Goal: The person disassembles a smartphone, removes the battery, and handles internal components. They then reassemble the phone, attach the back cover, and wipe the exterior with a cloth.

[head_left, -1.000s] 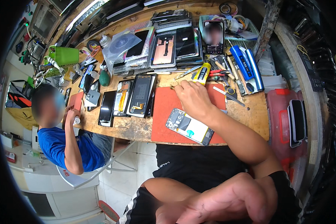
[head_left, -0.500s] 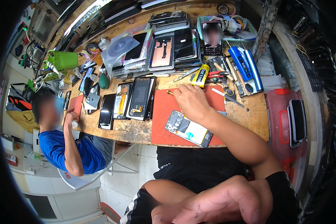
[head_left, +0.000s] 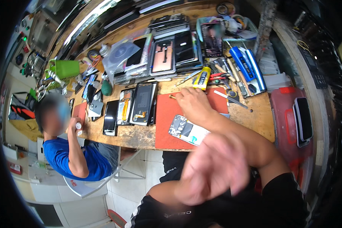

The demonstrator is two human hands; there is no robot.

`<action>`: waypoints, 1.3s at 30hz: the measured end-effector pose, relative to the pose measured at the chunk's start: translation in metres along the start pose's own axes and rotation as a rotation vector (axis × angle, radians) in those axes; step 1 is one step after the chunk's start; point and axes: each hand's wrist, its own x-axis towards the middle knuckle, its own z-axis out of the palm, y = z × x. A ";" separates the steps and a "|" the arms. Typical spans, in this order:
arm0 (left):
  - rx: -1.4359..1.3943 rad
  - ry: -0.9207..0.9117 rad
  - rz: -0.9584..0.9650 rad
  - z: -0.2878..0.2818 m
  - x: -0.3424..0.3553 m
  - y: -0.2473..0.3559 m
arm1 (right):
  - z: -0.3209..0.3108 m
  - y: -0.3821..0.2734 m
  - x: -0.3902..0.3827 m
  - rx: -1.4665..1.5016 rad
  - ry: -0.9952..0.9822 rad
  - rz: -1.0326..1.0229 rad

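Right hand (head_left: 192,104) rests on red rectangular work mat (head_left: 167,121) at bench front edge, fingers curled, pinching small brass-coloured bit (head_left: 172,97). Opened phone body (head_left: 188,130) just beside wrist, within reach. Left hand (head_left: 216,167) blurred, raised off bench, fingers spread, holding nothing.

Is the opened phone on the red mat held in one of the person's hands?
No, the opened phone lies alone on the red mat.

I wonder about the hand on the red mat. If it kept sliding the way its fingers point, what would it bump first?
Probably the small brass-coloured bit just beyond the right hand.
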 end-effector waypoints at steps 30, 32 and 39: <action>0.798 0.405 0.369 -0.074 0.019 0.024 | 0.002 -0.002 -0.001 -0.022 -0.055 0.015; 0.838 0.151 0.408 -0.059 0.021 0.028 | 0.004 -0.002 -0.001 -0.025 -0.014 0.030; 0.520 -0.489 0.493 0.041 0.004 0.050 | 0.006 0.002 -0.001 0.057 0.042 0.002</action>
